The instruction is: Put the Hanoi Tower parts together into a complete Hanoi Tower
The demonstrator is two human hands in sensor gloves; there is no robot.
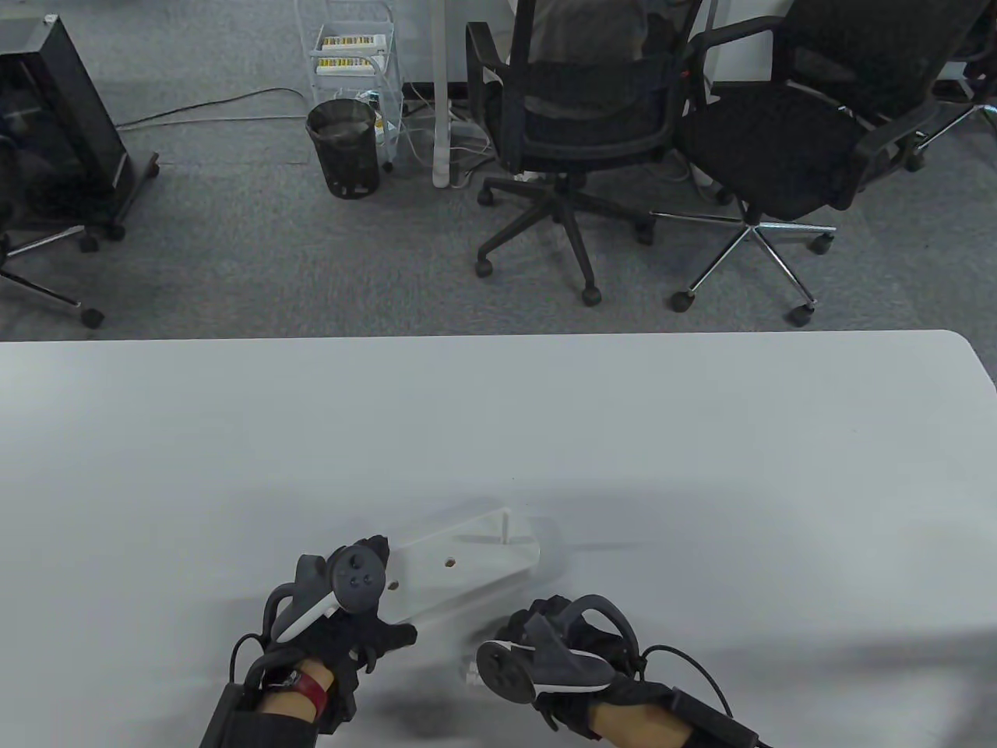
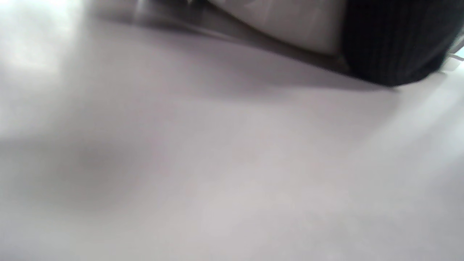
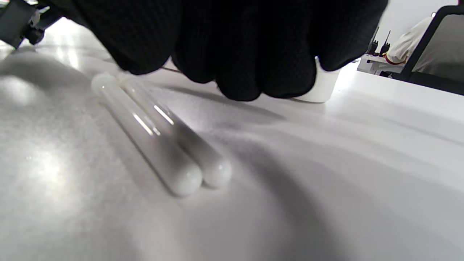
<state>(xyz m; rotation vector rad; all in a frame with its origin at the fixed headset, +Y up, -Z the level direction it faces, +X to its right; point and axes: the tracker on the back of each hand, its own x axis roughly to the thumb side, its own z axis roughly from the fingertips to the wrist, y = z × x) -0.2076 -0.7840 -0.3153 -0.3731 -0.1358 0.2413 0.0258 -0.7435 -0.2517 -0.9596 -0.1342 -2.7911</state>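
The white base board (image 1: 459, 557) lies on the table with one thin peg (image 1: 505, 526) standing near its right end and two bare holes along its middle. My left hand (image 1: 350, 592) rests over the board's left end and holds it; in the left wrist view a gloved fingertip (image 2: 395, 43) sits against the board's edge (image 2: 290, 25). My right hand (image 1: 561, 647) hovers low, right of the board's near side. In the right wrist view two white rods (image 3: 159, 141) lie side by side on the table, their far ends just under my curled fingers (image 3: 239, 54), which hold nothing.
The white table (image 1: 701, 436) stretches wide beyond the board. Its far edge runs across the middle of the table view, with office chairs (image 1: 576, 117) and a bin (image 1: 343, 148) on the floor behind. The left wrist view is blurred.
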